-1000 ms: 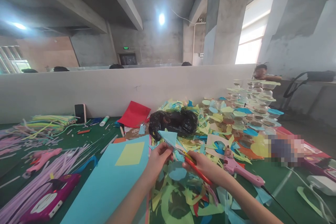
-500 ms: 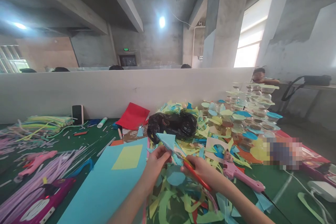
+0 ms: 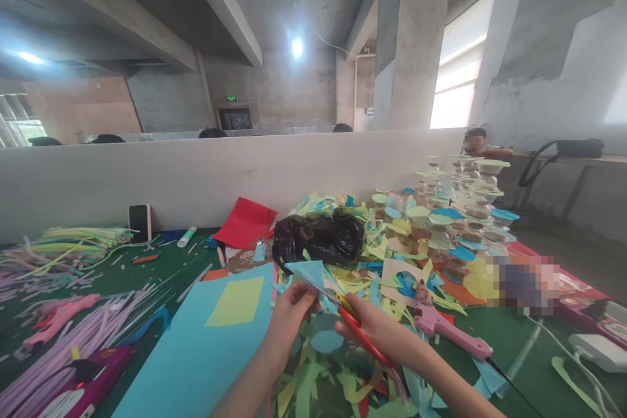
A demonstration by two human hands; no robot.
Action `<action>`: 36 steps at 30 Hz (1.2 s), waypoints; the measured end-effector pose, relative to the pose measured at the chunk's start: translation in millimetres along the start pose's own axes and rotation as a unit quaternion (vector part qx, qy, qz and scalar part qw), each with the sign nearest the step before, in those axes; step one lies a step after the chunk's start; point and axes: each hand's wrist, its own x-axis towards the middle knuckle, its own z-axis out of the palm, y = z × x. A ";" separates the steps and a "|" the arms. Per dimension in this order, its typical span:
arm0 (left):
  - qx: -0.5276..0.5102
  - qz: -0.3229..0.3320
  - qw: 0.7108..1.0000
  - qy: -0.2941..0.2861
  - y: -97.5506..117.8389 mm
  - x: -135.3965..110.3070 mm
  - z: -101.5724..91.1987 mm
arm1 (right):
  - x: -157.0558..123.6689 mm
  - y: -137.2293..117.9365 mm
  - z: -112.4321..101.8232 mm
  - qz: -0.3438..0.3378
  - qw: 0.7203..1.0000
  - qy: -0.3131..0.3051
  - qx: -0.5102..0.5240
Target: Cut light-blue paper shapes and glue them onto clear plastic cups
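My left hand (image 3: pixel 289 313) pinches a small blue paper piece (image 3: pixel 308 272) and holds it up over the scrap pile. My right hand (image 3: pixel 379 333) is closed round red-handled scissors (image 3: pixel 360 333), whose blades reach left to the lower edge of the blue piece. Both hands hover above a heap of cut blue, yellow and green paper scraps (image 3: pixel 333 372) on the green table (image 3: pixel 519 346).
A large blue sheet (image 3: pixel 196 353) with a yellow rectangle lies left of my hands. A black plastic bag (image 3: pixel 318 238), red paper (image 3: pixel 245 222), pink glue guns (image 3: pixel 450 330) (image 3: pixel 53 317), pipe cleaners (image 3: pixel 83 339), a phone (image 3: pixel 139 222) and stacked decorated cups (image 3: pixel 450 222) surround them. A white partition (image 3: pixel 196 176) runs behind.
The view has shifted slightly down and right. The blue piece has turned in my left hand and sits a little lower; the scissors remain at its edge.
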 end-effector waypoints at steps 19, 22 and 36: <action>0.046 0.061 0.997 0.031 15.2 -7.2 -0.3 | 5.2 4.8 2.3 -0.008 0.999 0.033 -0.039; 0.031 0.049 0.998 0.038 14.8 -10.4 1.6 | 4.8 4.9 1.7 -0.009 0.999 0.032 -0.042; -0.068 -0.001 0.997 0.043 16.0 -15.9 12.5 | 2.5 4.7 0.4 -0.007 1.000 0.016 0.004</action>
